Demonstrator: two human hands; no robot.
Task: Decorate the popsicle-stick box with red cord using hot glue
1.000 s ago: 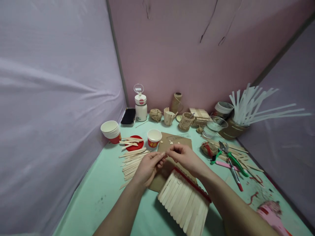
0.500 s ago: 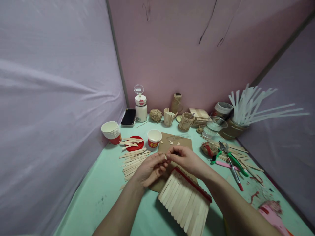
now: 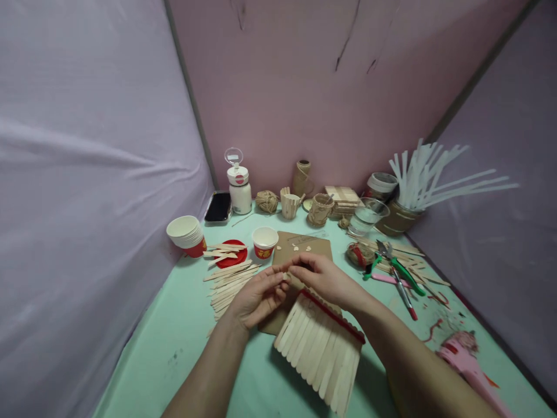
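Note:
Between the fingertips of my left hand is a small pale wooden piece. My right hand is closed, its fingertips beside that piece; whether they grip anything is too small to tell. Both hands are over a brown board, where several small pale pieces lie near the far edge. Just nearer to me, a roof-like panel of craft sticks with a red strip along its upper edge rests below my right hand.
Loose craft sticks, a red dish and paper cups are at left. Green-handled cutters, a pink glue gun and a jar of white sticks stand or lie at right. Twine and a bottle line the back.
The view has shifted, so the table objects appear further left. My right fingertips have moved slightly over the small piece, which stays in my left fingers.

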